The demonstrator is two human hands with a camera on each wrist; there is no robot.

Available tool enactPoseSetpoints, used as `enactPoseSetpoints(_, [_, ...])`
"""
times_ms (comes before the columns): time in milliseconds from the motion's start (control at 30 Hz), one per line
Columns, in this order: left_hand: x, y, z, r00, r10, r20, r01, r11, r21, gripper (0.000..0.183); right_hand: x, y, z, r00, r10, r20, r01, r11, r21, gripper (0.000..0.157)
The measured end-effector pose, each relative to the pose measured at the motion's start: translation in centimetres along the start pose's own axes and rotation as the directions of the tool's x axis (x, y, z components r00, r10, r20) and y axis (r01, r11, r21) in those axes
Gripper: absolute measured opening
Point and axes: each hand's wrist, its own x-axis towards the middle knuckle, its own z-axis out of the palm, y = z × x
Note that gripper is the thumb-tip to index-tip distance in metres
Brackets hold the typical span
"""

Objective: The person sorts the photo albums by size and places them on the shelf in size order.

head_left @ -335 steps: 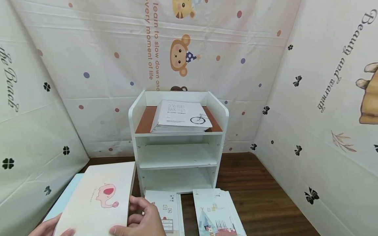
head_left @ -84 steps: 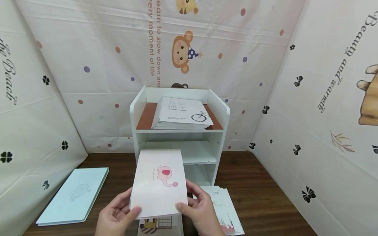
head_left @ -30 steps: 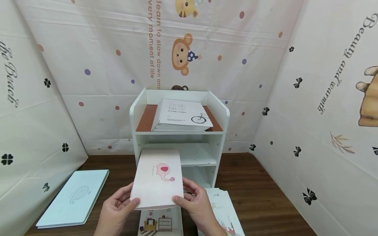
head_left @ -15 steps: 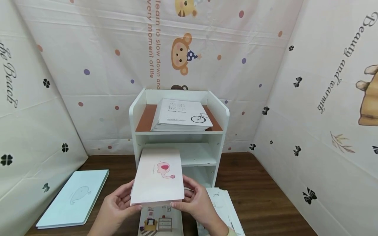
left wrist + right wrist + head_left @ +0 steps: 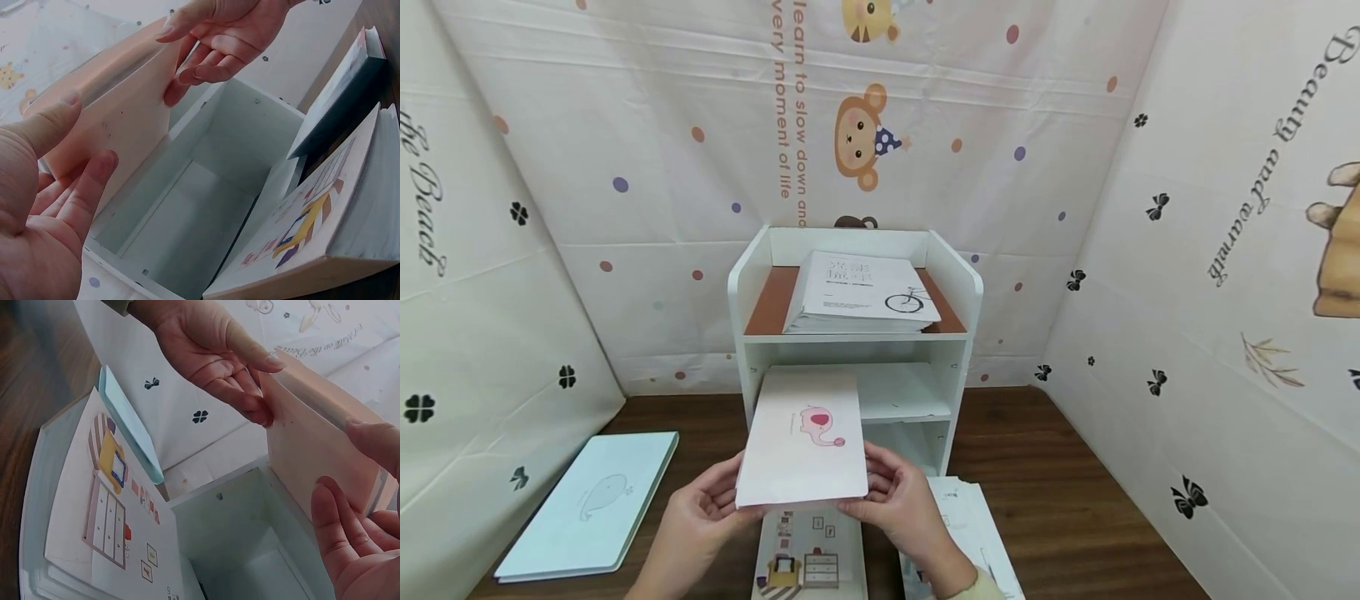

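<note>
A white notebook [image 5: 805,475] with a pink elephant on its cover is held level between both hands in front of the white shelf unit [image 5: 958,371]. Its far end overlaps the middle shelf in the head view. My left hand [image 5: 700,512] grips its near left corner, thumb along the near edge and fingers underneath. My right hand [image 5: 906,504] grips the near right corner the same way. From below, the left wrist view shows the notebook's plain underside [image 5: 134,122] and its page edges, with fingers [image 5: 90,187] against it.
On the top shelf lies a stack of white books [image 5: 857,300] with a bicycle drawing. A light blue whale notebook [image 5: 587,508] lies at left. Below the hands are a book with a dresser picture [image 5: 812,550] and another white book [image 5: 962,533] to its right.
Earlier, the elephant notebook was at the left over the light blue one. Both hands brought it to the middle, then tilted it flatter and moved it forward toward the middle shelf.
</note>
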Motion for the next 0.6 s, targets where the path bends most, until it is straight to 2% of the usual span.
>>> enactPoseSetpoints(400, [1.1,-0.3,0.7,0.993,-0.001,-0.117,0.005,0.999,0.034,0.064,1.0,0.6,0.1,0.996,-0.037,-0.085,0.032,0.998,-0.061,0.062])
enactPoseSetpoints(600, [1.6,-0.5,0.8,0.991,0.014,-0.131,-0.009,0.999,0.037,0.062,1.6,0.8,0.1,0.993,-0.046,-0.108,0.037,0.996,-0.084,0.057])
